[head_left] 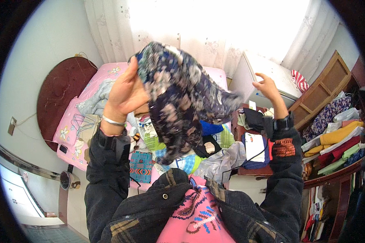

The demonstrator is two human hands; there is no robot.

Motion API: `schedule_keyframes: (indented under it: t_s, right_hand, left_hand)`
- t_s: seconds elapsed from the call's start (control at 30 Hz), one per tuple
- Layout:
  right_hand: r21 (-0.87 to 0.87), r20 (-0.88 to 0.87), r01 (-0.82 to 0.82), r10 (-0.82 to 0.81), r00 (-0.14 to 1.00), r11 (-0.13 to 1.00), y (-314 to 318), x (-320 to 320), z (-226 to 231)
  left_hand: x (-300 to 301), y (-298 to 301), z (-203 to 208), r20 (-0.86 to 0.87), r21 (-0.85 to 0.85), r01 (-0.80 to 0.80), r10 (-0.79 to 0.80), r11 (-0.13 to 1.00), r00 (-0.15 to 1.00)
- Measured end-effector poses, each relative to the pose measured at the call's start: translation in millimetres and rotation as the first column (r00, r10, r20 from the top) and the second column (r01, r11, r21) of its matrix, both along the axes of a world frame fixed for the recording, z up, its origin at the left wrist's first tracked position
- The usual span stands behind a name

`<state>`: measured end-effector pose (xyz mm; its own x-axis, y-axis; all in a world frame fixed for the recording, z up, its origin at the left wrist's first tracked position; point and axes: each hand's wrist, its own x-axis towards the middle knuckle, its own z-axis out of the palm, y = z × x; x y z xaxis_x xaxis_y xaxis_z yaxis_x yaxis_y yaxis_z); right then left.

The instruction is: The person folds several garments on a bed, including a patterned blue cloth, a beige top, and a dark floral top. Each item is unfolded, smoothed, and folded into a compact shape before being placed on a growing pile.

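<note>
A dark blue garment with a pale floral print [178,81] hangs in the air over the bed, blurred by motion along its right end and lower part. My left hand [127,91], with a light bangle at the wrist, grips its upper left side; the thumb shows and the other fingers are partly behind the cloth. To the right, apart from the garment, my right hand [267,87] is raised with nothing in it, thumb and fingers apart. Below the garment, a heap of mixed clothes [150,133] and a folded teal patterned cloth [140,167] lie on the bed.
The pink flowered bed [65,131] stands below a curtained window [215,24]. A white cabinet [271,67] is at the right, near a brown stand with folded clothes [255,148]. An open wardrobe with stacked clothes [336,141] lines the far right. A dark round board [61,97] leans left.
</note>
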<state>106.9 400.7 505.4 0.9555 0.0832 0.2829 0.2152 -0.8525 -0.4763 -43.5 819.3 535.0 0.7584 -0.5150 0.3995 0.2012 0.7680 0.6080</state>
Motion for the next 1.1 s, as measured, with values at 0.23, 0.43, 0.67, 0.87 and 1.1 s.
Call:
schedule_keyframes:
  t_s: [0.23,0.43,0.67,0.87,1.1]
  right_hand:
    - [0.445,0.165,-0.690,0.705,0.690,0.571,98.5,-100.0,16.3]
    - [-0.469,0.419,-0.724,0.849,0.322,0.506,172.8,-147.5,7.6]
    - [-0.543,0.068,-0.494,0.621,0.781,0.680,167.7,-102.3,-49.8]
    - [-0.556,-0.207,-0.469,0.432,0.878,0.687,148.8,-78.8,-50.2]
    - [-0.117,0.447,-0.823,0.770,0.456,0.556,220.9,-93.3,-43.5]
  left_hand:
    - [8.3,-66.8,31.0,0.125,0.244,-0.121,0.093,0.962,0.988]
    - [6.9,-93.7,28.4,0.414,0.595,-0.500,0.294,0.629,0.862]
    - [30.6,-43.6,35.7,0.901,0.345,-0.927,0.328,-0.145,0.284]
    - [22.8,-15.0,38.2,0.745,0.540,-0.839,0.501,-0.066,0.440]
    - [-2.5,-72.6,31.2,0.841,0.480,-0.877,0.266,0.032,0.471]
